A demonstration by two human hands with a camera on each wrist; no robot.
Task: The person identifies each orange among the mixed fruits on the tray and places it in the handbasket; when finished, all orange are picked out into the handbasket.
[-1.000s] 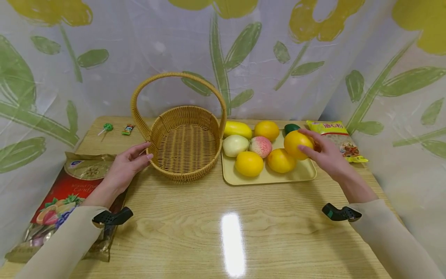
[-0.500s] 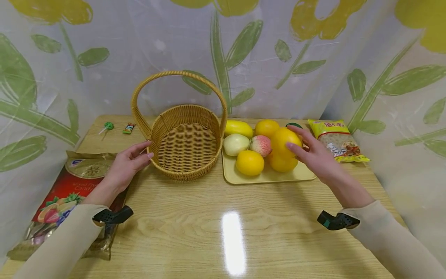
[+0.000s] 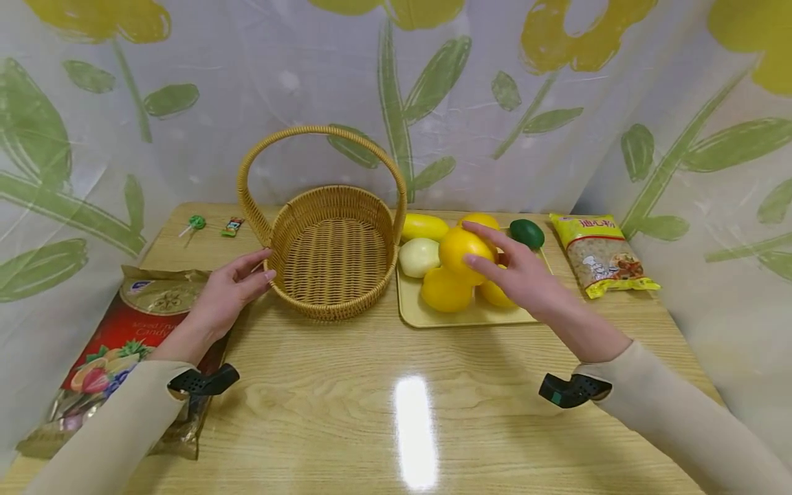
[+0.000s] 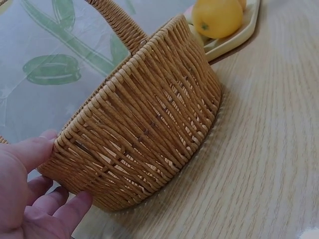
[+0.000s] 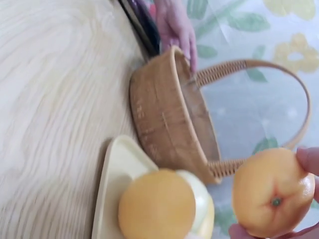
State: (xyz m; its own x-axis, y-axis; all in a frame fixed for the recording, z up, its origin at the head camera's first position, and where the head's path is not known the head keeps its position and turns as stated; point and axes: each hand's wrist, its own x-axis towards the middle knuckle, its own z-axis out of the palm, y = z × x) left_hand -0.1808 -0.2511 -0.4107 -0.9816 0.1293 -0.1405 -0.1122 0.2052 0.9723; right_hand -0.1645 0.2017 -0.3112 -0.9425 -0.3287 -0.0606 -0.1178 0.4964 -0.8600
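Note:
My right hand grips an orange and holds it above the fruit on the cream tray. In the right wrist view the held orange shows its green stem spot. My left hand holds the wicker basket by its left rim. Up close in the left wrist view, the thumb lies at the basket's rim and the other fingers press against the outer wall. No fruit lies inside the basket, and its tall handle stands upright.
On the tray are a pale green fruit, a long yellow fruit, several oranges and a dark green fruit. A yellow food bag stands right; a candy bag, lollipop and small wrapped candy lie left.
My right hand has carried the orange leftward across the tray, towards the basket, uncovering the dark green fruit and now hiding the peach. The left hand has stayed at the basket rim.

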